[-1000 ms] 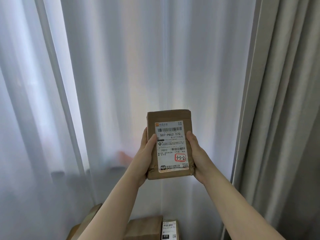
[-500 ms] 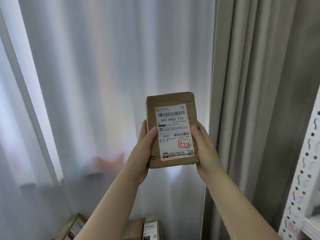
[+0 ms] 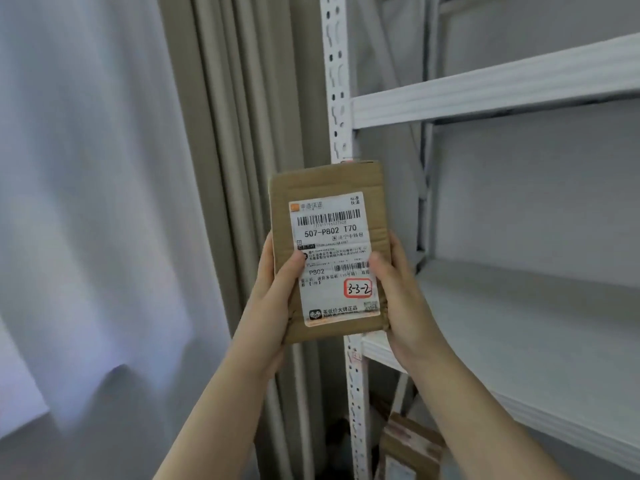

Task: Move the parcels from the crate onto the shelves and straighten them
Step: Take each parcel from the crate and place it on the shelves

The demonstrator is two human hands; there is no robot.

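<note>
Left hand: your arm reaches up from the lower frame and you grip the parcel's left edge, with the thumb laid across its front and the fingers wrapped behind, out of sight.
Right hand: it mirrors the left, clasping the right edge with the thumb resting on the shipping label.
Parcel: a flat brown cardboard packet held upright in the air between both hands, off the rack, with the label facing you. "3-3-2" is handwritten in a red box at the label's lower right.
In the way: the parcel covers a stretch of the white slotted upright and the front left corner of the lower shelf.
Shelves: a white metal rack on your right, with the upper shelf above the parcel's top edge and the lower shelf behind your right wrist.
Below: a taped brown box sits low beside the upright. It is blurred — possibly another parcel.
Room: a beige curtain hangs in folds just left of the upright, a sheer white curtain fills the left — daylight glows through it. A grey wall backs the rack.
</note>
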